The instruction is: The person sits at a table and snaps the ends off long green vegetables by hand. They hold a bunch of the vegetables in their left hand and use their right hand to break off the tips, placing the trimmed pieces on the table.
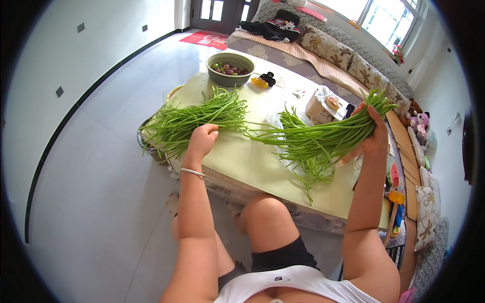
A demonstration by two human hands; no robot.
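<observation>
One white cloth top (303,276) is nearest. Right hand (373,135) grips one slender-stemmed green bunch (328,139); left hand (201,141), curled, meets a second pile (202,115), hold unclear.

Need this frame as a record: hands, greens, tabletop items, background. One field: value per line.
Left hand: at near edge of left bunch of green stems; grip unclear
Right hand: closed around right bunch of green stems, raised at one end
Left wrist: silver-coloured bracelet
Surface: table with pale yellow top
Far end: grey-green colander holding purple and green grapes
Background: sofa with floral cushions
</observation>
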